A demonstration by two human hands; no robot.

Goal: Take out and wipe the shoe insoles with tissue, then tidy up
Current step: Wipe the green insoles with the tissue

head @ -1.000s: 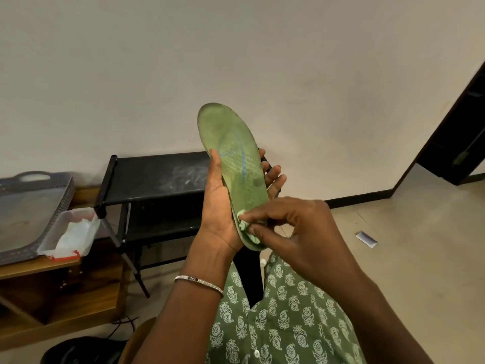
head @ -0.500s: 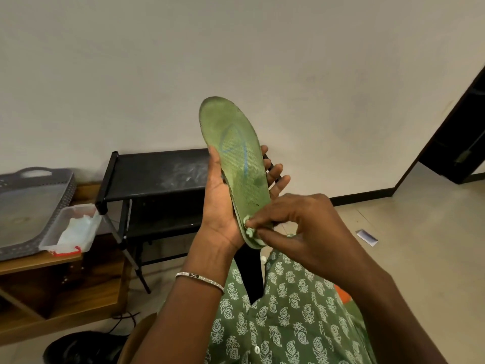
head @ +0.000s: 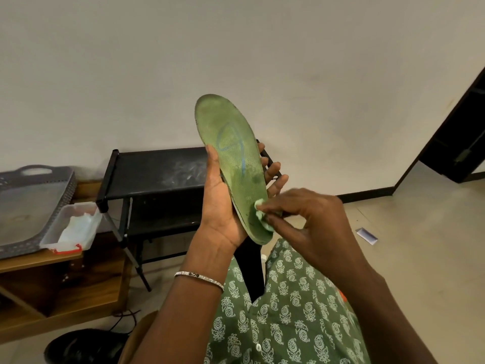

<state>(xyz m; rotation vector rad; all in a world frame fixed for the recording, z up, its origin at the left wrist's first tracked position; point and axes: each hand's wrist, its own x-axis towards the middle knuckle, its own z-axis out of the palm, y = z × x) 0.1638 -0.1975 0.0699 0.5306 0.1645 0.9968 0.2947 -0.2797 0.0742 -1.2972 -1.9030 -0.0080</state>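
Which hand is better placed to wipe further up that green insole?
Probably the right hand: it pinches the small pale tissue wad against the heel of the worn green insole, which the left hand holds upright.

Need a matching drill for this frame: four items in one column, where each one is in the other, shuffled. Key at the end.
1 insole
2 tissue wad
3 clear box
4 black shoe

A on the floor, lower left
B on the wooden shelf
C held in the left hand
D pinched by the right hand

Pairs: 1-C, 2-D, 3-B, 4-A
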